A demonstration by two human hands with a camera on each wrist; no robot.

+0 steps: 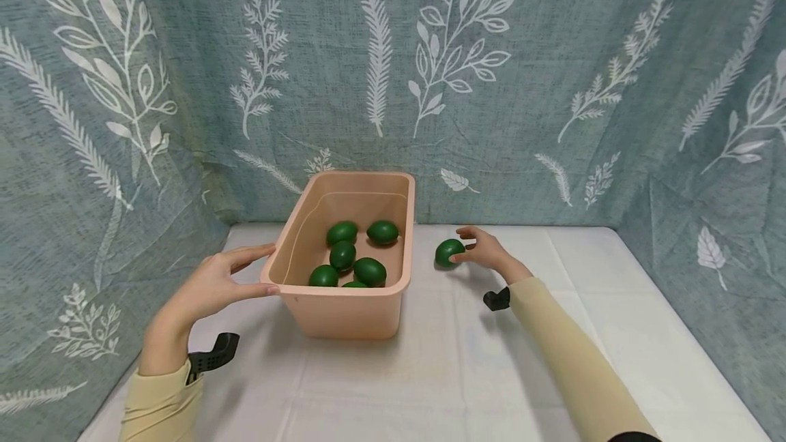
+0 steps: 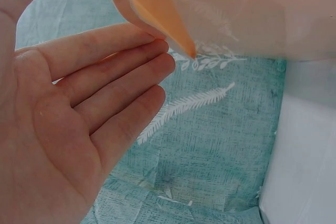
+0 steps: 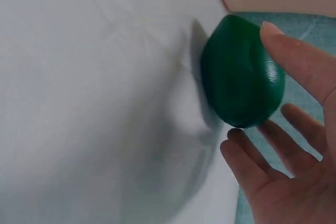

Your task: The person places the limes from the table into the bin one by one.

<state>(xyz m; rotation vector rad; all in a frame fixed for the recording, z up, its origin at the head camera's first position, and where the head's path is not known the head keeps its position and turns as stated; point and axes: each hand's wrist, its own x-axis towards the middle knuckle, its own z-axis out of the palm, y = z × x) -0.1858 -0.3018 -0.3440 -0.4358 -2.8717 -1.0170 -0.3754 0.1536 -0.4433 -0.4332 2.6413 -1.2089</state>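
Observation:
On the white tabletop, right of a peach-coloured plastic bin (image 1: 350, 316), lies a glossy dark green fruit (image 1: 448, 252), lime-like with a blunt tip. My right hand (image 1: 489, 252) is at its right side, thumb and fingers spread. In the right wrist view the thumb overlaps the upper side of the fruit (image 3: 239, 74), while the other fingers stay loose beneath it. My left hand (image 1: 211, 285) touches the bin's left rim at the near corner, its fingers straight in the left wrist view. Several similar green fruits (image 1: 370, 271) lie inside the bin.
A white cloth (image 1: 467, 374) covers the table. Behind it and along both sides hangs a blue-green curtain (image 1: 344, 87) with white leaf prints. A black wrist mount (image 1: 215, 353) juts out beside the left wrist, and another (image 1: 497, 299) beside the right.

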